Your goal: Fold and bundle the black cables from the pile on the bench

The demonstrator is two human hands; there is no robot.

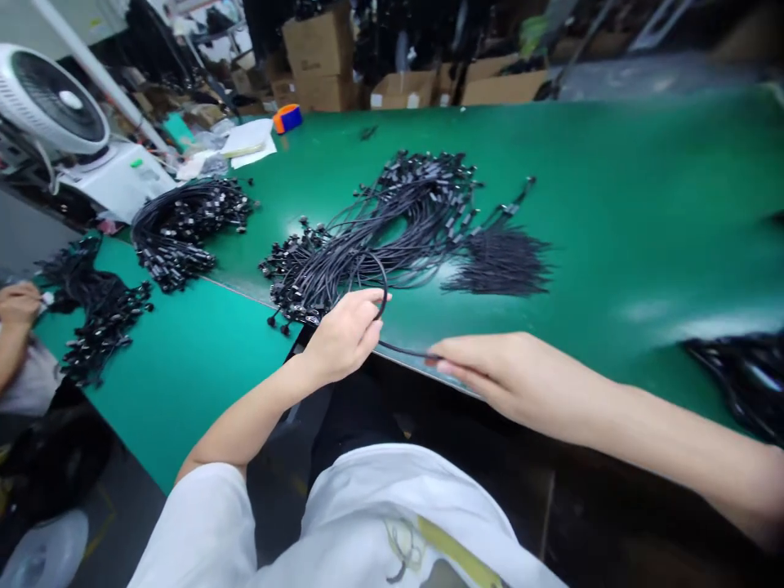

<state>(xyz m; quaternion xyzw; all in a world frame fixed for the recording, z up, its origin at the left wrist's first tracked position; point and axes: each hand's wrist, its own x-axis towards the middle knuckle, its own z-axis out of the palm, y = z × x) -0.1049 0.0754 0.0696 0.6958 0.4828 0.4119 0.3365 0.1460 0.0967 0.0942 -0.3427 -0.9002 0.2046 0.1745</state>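
Note:
Over the front edge of the green table, my left hand (348,333) is closed around a black cable (404,350). The cable loops up above its fingers and also runs right to my right hand (490,371), which pinches it between thumb and fingers. The cable's ends are hidden or too small to make out. Just beyond my left hand lies a large heap of black cables (398,237) with small connectors at both ends. To its right is a pile of short, thin black strips (505,261).
More cable bundles lie at left (184,229) and on the lower-left table part (101,310). A white fan (58,98), papers (251,140) and an orange-and-blue tape roll (287,119) stand at the back left. Black plastic bags (741,380) lie right. Another person's hand (18,304) is far left.

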